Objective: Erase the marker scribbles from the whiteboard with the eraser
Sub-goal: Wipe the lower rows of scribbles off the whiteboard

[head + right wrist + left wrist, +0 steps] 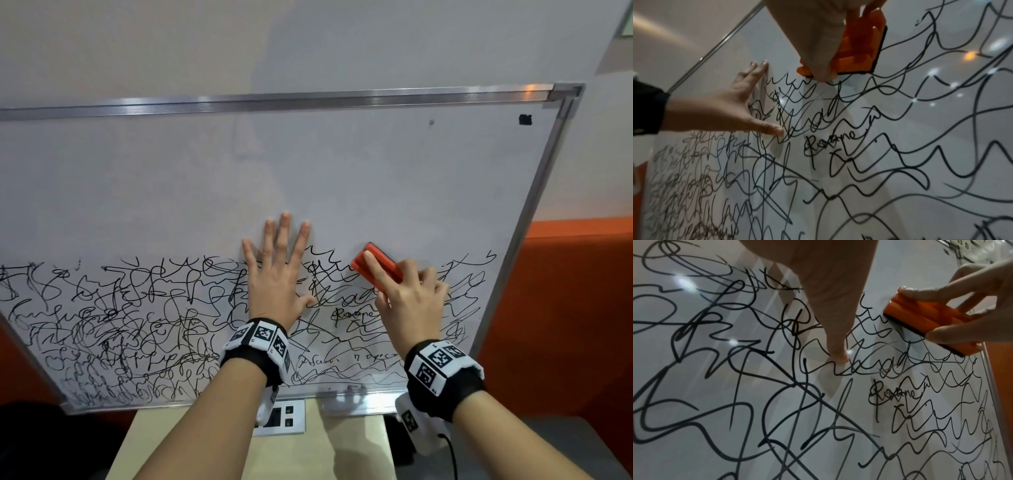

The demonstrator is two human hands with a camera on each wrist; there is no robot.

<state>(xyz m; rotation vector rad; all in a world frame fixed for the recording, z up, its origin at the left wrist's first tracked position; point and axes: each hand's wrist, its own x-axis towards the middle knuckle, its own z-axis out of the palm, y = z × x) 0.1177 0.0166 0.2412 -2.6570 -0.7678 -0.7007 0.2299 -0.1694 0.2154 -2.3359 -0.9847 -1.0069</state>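
Observation:
A whiteboard (342, 171) with a metal frame leans against the wall. Its upper half is white; black marker scribbles (137, 325) cover the lower half. My left hand (277, 274) lies flat on the board with straight, spread fingers, at the scribbles' top edge. My right hand (407, 294) grips an orange eraser (376, 263) and holds its dark felt side against the board, just right of the left hand. In the left wrist view the eraser (929, 324) sits tilted over wavy lines, pinched between thumb and fingers. The right wrist view shows the eraser (861, 48) partly hidden by my fingers.
The board's right frame edge (527, 212) runs diagonally close to the eraser. A metal tray (356, 399) hangs under the board's lower edge. Below stand a beige table (325, 445) and a white socket plate (284, 418). An orange wall panel (565, 308) lies right.

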